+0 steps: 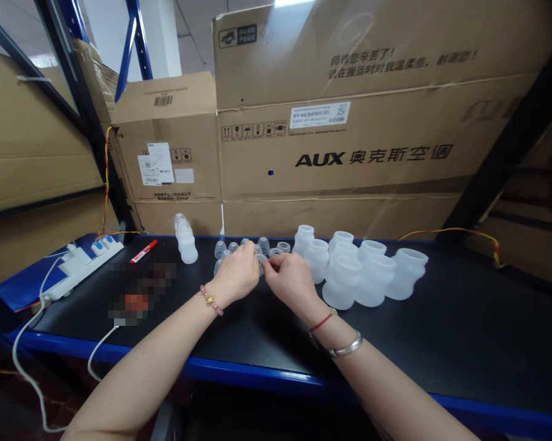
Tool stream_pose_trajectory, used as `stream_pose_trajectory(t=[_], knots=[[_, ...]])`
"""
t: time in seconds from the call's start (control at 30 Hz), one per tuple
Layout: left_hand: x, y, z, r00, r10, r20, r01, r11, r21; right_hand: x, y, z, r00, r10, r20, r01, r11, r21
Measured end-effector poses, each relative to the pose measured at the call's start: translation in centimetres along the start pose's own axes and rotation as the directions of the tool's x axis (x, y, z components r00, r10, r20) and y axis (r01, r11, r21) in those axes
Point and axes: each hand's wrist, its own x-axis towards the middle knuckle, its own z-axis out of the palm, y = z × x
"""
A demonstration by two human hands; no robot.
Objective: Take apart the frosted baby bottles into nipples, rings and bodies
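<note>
Both hands meet over the black bench top (464, 331). My left hand (237, 272) is curled, and my right hand (288, 278) pinches toward it. Between their fingertips sits a small clear plastic cap (260, 261), held by both. Just behind the hands lie several more clear caps (232, 247) in a loose cluster. To the right stand several frosted white bottle bodies (358, 272), open at the top. One assembled bottle (186, 240) with a cap on stands upright to the left of the caps.
A red marker (143, 251) lies at the back left beside a white power strip (85, 263) with a cable trailing off the front edge. Large cardboard boxes (349, 122) wall off the back. Blue shelf uprights (80, 92) stand at left. A blurred patch covers something near the front left.
</note>
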Motion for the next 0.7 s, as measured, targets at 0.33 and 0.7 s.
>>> stream_pose_trajectory(t=[0.33, 0.7], knots=[[0.3, -1.6, -0.4, 0.998, 0.058, 0.004, -0.057, 0.986, -0.156, -0.2, 0.5, 0.4, 0.981, -0.178, -0.077, 0.167, 0.977, -0.132], [0.6, -1.7, 0.4, 0.996, 0.054, -0.07, -0.073, 0.951, -0.302, 0.3, 0.7, 0.2, 0.992, -0.004, -0.125, 0.028, 0.983, 0.183]])
